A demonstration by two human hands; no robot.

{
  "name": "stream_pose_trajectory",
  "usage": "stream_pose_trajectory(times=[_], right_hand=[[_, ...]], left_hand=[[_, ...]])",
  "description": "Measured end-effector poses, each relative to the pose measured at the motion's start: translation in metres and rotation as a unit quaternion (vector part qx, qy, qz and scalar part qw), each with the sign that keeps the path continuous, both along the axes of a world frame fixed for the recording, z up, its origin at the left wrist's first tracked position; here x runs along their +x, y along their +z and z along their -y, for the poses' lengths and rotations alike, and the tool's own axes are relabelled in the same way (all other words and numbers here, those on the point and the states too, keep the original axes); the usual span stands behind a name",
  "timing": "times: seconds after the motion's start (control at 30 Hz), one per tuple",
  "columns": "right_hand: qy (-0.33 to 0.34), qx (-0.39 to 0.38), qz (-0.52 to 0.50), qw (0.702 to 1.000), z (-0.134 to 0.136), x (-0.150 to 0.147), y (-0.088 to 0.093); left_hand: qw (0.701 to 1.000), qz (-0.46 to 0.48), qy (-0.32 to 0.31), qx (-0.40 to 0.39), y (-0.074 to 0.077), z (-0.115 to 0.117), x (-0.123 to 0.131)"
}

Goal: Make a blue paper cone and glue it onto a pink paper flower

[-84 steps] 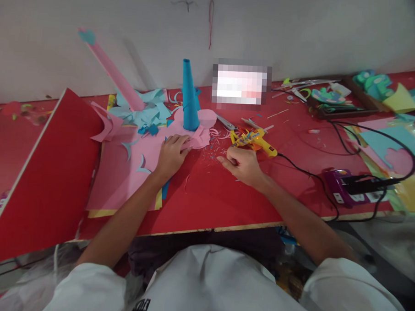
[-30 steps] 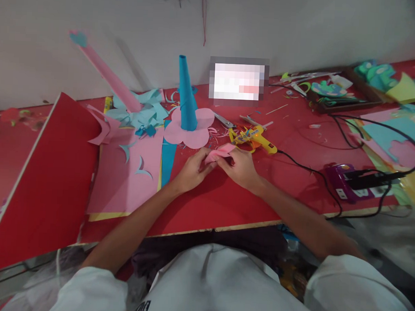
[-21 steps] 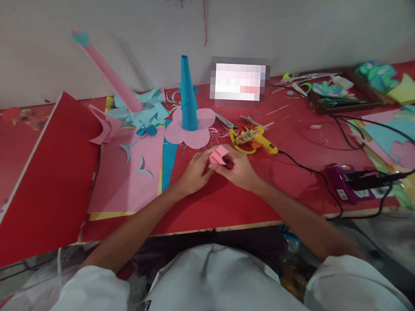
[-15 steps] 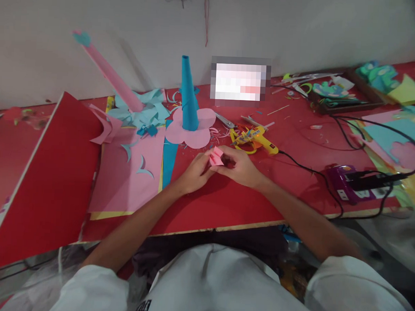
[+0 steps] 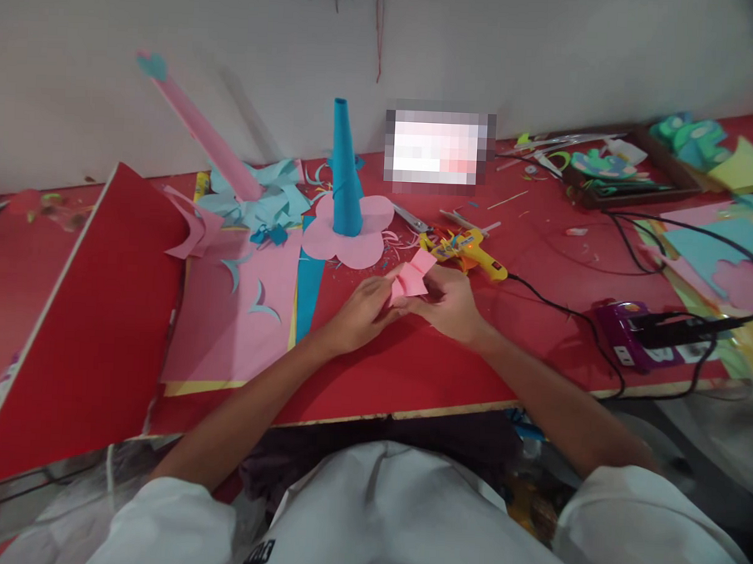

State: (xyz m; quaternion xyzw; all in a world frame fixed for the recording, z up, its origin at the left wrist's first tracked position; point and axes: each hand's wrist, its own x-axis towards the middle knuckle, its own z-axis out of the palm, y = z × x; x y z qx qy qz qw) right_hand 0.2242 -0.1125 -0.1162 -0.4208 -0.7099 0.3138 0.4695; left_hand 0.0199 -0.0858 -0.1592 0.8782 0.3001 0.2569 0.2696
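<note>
A small folded piece of pink paper (image 5: 412, 277) is held between my two hands over the front of the red table. My left hand (image 5: 366, 311) pinches its left side, and the fingers of my right hand (image 5: 451, 302) grip it from the right. Creases run across the paper, and part of it stands up. Just behind my hands, a tall blue paper cone (image 5: 347, 177) stands upright on a pink flower-shaped paper base (image 5: 369, 248). Beyond my right hand lies a yellow glue gun (image 5: 485, 255), its black cord trailing right.
Scissors (image 5: 410, 218) lie behind the glue gun. To the left are pink sheets (image 5: 237, 334) with blue offcuts, a leaning pink paper cone (image 5: 202, 133) and a raised red board (image 5: 81, 327). A purple power strip (image 5: 636, 347) with cables and a brown tray (image 5: 667, 191) are at right.
The pink paper has opened out and shows more of its folded surface. Both hands have shifted slightly to the right with it.
</note>
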Motion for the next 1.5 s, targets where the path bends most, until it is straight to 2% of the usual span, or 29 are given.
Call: stream_pose_trajectory(times=[0.2,0.37,0.57,0.67,0.73,0.83,0.9,0.97,1.23,1.5], right_hand=[[-0.061,-0.04,-0.112,0.991,0.001,0.003,0.008],[-0.126,-0.01,-0.193,0.973,-0.002,0.004,0.001],[-0.21,0.05,-0.209,0.954,-0.004,0.007,0.002],[-0.216,0.053,-0.184,0.958,-0.004,0.009,0.002],[-0.211,0.051,-0.158,0.963,-0.004,0.01,-0.001],[-0.187,0.051,-0.1,0.976,-0.003,0.008,-0.003],[-0.156,0.05,-0.055,0.985,-0.003,0.005,-0.002],[-0.124,0.049,-0.021,0.991,-0.003,0.001,0.0],[-0.037,0.008,0.03,0.999,-0.005,-0.005,-0.001],[0.023,-0.038,0.026,0.999,-0.01,-0.006,-0.012]], left_hand=[[0.996,-0.072,0.026,0.036,0.003,-0.004,0.002],[0.987,-0.12,0.095,0.05,0.003,-0.008,-0.003],[0.966,-0.072,0.247,-0.027,0.012,-0.021,-0.018],[0.958,-0.012,0.286,-0.024,0.023,-0.026,-0.024],[0.965,0.028,0.262,0.013,0.029,-0.025,-0.024],[0.988,0.038,0.148,0.03,0.033,-0.019,-0.02],[0.996,0.032,0.078,0.02,0.031,-0.013,-0.014],[0.998,0.034,0.046,0.013,0.025,-0.008,-0.009],[0.997,0.059,0.031,-0.032,0.009,-0.005,-0.004],[0.996,0.078,0.046,0.002,0.002,-0.01,-0.003]])
